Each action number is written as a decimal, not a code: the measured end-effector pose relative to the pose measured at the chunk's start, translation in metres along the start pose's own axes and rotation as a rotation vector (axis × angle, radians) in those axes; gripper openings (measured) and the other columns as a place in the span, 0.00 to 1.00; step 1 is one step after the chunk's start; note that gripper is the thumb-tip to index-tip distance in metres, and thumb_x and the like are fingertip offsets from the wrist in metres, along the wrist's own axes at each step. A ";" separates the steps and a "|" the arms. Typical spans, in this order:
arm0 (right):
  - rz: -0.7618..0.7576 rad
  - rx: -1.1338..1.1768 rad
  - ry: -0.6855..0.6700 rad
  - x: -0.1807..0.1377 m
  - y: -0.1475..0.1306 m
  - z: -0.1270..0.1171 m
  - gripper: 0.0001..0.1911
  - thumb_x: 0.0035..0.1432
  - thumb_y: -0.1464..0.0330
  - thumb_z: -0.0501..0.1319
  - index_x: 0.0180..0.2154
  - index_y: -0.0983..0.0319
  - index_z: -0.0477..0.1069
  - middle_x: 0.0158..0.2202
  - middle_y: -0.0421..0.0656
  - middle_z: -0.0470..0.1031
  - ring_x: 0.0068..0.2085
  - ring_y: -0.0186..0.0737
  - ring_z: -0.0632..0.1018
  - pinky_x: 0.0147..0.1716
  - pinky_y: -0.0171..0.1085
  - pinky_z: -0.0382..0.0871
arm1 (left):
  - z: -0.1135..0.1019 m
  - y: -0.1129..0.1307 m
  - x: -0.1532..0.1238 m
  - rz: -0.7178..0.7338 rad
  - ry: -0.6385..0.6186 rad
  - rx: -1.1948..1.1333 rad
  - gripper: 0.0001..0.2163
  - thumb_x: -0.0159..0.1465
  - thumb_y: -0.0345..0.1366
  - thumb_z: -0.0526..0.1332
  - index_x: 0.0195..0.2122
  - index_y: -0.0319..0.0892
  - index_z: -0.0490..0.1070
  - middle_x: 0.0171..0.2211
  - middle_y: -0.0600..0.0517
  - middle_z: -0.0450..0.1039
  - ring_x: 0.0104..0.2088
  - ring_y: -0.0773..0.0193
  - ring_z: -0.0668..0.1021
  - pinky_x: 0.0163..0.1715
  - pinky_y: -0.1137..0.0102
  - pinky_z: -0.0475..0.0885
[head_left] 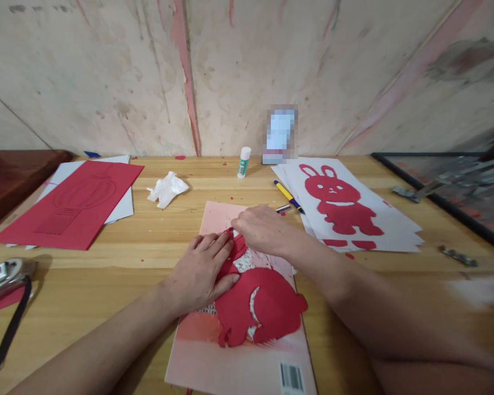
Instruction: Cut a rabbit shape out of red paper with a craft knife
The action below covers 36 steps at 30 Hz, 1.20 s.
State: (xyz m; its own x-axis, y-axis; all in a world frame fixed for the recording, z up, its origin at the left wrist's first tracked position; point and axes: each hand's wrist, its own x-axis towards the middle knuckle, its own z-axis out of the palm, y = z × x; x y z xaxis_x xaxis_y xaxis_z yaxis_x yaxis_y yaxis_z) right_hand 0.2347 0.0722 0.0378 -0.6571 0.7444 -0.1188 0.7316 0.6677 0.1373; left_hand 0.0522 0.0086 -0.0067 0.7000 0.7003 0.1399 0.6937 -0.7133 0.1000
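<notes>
A red paper cut-out (263, 307) shaped like an animal lies on a pink book (239, 356) in the middle of the wooden table (107, 274). My left hand (201, 271) lies flat on the cut-out's upper left part, fingers stretched out and pressing it down. My right hand (259, 227) is closed just beyond it, over the cut-out's top edge. A thin silver tool (283, 208) pokes out from behind its knuckles; whether the fingers grip it is hidden.
White sheets with a red rabbit cut-out (340, 206) lie at right, a yellow-blue pen (288, 196) beside them. A glue stick (243, 162) and crumpled tissue (167, 189) stand further back. Red card (72, 203) on white paper lies left. A dark tray (448, 192) sits far right.
</notes>
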 end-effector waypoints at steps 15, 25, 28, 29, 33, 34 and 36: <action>0.101 -0.024 -0.068 -0.001 -0.012 -0.007 0.13 0.57 0.74 0.54 0.37 0.63 0.76 0.33 0.51 0.80 0.36 0.46 0.79 0.30 0.37 0.65 | -0.001 0.002 0.000 0.002 0.001 -0.009 0.27 0.66 0.50 0.50 0.59 0.35 0.60 0.60 0.40 0.61 0.55 0.48 0.65 0.54 0.54 0.62; 0.098 -0.014 0.021 -0.006 -0.001 -0.013 0.14 0.56 0.76 0.52 0.37 0.61 0.75 0.35 0.49 0.79 0.36 0.44 0.77 0.29 0.37 0.60 | -0.004 -0.014 -0.007 0.003 0.163 -0.299 0.25 0.66 0.46 0.55 0.60 0.38 0.57 0.60 0.40 0.62 0.58 0.52 0.66 0.56 0.54 0.63; 0.076 -0.022 0.095 -0.009 0.003 -0.014 0.14 0.58 0.75 0.51 0.36 0.61 0.75 0.34 0.49 0.78 0.36 0.44 0.76 0.30 0.37 0.58 | -0.020 -0.022 -0.009 0.023 0.141 -0.353 0.17 0.65 0.39 0.57 0.54 0.41 0.65 0.56 0.43 0.67 0.56 0.54 0.69 0.55 0.55 0.66; 0.065 -0.024 0.110 -0.009 0.003 -0.014 0.14 0.58 0.75 0.51 0.36 0.61 0.75 0.34 0.49 0.77 0.36 0.44 0.76 0.30 0.37 0.58 | -0.027 -0.023 -0.010 0.043 0.098 -0.350 0.15 0.65 0.37 0.57 0.53 0.41 0.66 0.55 0.44 0.68 0.55 0.54 0.70 0.54 0.56 0.67; 0.002 0.002 0.111 -0.008 -0.002 -0.012 0.13 0.55 0.76 0.53 0.34 0.61 0.75 0.33 0.47 0.78 0.36 0.42 0.75 0.28 0.37 0.55 | -0.044 -0.018 -0.023 0.150 -0.019 -0.275 0.13 0.64 0.31 0.56 0.50 0.40 0.69 0.49 0.45 0.72 0.50 0.56 0.73 0.50 0.58 0.70; -0.017 0.018 0.100 -0.007 -0.004 -0.011 0.13 0.54 0.77 0.53 0.34 0.61 0.75 0.33 0.46 0.78 0.36 0.42 0.76 0.27 0.36 0.54 | -0.045 -0.015 -0.028 0.160 -0.014 -0.244 0.13 0.64 0.31 0.56 0.50 0.40 0.68 0.51 0.44 0.71 0.52 0.55 0.72 0.51 0.57 0.69; -0.045 0.047 0.071 -0.007 -0.010 -0.009 0.13 0.53 0.77 0.53 0.34 0.61 0.75 0.33 0.46 0.78 0.35 0.41 0.76 0.26 0.36 0.53 | -0.041 -0.008 -0.038 0.163 0.029 -0.194 0.14 0.65 0.34 0.55 0.51 0.39 0.67 0.53 0.43 0.69 0.54 0.54 0.71 0.51 0.56 0.70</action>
State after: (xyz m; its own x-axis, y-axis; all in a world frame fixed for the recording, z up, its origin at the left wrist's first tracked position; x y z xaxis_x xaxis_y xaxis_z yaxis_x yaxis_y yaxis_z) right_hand 0.2305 0.0606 0.0463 -0.6993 0.7128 -0.0536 0.7079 0.7010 0.0868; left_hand 0.0131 -0.0133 0.0271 0.7929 0.5764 0.1975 0.5245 -0.8107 0.2602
